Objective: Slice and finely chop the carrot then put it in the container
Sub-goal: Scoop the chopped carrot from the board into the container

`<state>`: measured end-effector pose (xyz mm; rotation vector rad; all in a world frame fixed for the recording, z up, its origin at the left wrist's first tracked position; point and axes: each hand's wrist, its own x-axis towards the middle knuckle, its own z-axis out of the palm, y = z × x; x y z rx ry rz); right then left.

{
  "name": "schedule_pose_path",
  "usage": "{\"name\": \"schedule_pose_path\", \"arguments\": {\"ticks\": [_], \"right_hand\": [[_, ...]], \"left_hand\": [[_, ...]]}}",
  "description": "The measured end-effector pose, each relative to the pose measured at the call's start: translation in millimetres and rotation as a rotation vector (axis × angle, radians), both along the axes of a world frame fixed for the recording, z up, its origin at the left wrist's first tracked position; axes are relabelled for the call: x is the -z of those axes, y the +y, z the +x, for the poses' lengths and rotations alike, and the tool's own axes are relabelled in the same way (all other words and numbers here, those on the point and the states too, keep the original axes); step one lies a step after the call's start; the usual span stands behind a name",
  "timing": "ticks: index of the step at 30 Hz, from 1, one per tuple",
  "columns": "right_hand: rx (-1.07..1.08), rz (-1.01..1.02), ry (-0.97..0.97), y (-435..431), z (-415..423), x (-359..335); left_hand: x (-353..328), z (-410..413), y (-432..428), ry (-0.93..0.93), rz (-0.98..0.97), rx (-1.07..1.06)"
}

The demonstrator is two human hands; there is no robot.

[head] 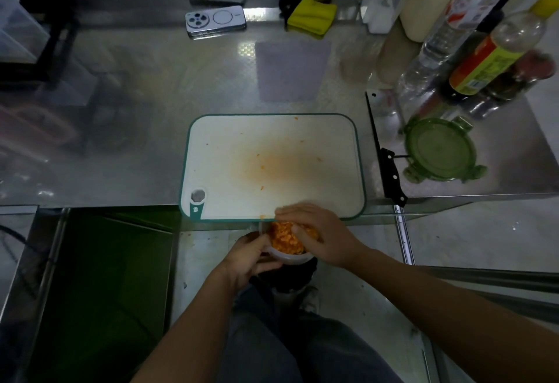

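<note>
Two hands meet at lower centre: the left hand (251, 257) grips the clear container (291, 258) below the cutting board (272, 146) edge, chopped carrot (284, 239) filling it, and the right hand (320, 233) rests loose-fingered over its rim. Further right lie a knife (390, 167) and a green lid (440, 149).

cutting board (230, 146): white, teal-green border, orange stain mid-surface (plus a few orange flecks). chopped carrot (282, 239): orange, in clear container (292, 258). lid (440, 149): translucent green. knife handle (393, 177): black. cloth (311, 15): yellow. phone (215, 19): silver-white. bottle label (484, 65): orange and yellow.
</note>
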<state>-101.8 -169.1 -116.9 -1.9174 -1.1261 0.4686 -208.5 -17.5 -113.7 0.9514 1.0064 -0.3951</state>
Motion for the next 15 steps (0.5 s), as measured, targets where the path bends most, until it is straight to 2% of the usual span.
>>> {"name": "schedule_pose_path", "arguments": {"ticks": [15], "right_hand": [[0.048,-0.027,0.026,-2.3,-7.6,0.1]], "left_hand": [[-6.8,-1.4,-1.2,-0.002,0.01,0.003]]}}
